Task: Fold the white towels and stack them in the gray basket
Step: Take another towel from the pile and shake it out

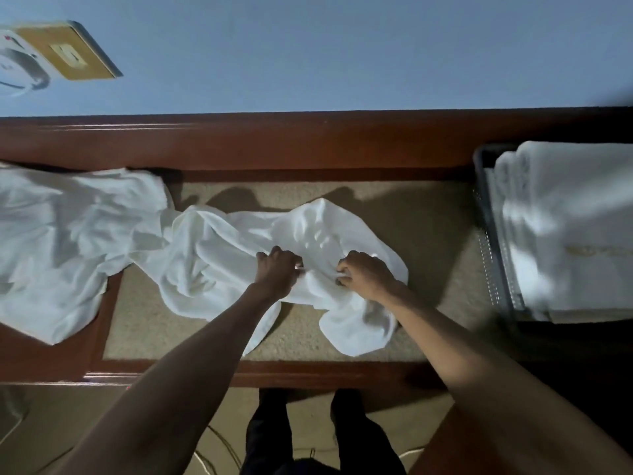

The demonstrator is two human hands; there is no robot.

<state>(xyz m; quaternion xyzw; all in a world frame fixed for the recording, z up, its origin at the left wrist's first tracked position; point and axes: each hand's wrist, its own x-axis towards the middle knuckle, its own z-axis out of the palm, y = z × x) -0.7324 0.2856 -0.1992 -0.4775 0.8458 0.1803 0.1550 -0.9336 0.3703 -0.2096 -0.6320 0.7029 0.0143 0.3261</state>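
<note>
While the left hand point(277, 269) and right hand point(364, 274) clench folds of the crumpled towel point(222, 255), it lies mid-table, not yet folded.
Hands sit close together, fingers curled into cloth in the towel's right half. Its long axis runs left-right across the tan inlay point(438, 228), and its left tail touches the loose pile point(68, 228). The gray basket point(486, 207), holding folded towels point(565, 217), lies right of the grip, with the right hand nearer and nothing between. Likely risk: the tail drags the pile when the towel is spread.
</note>
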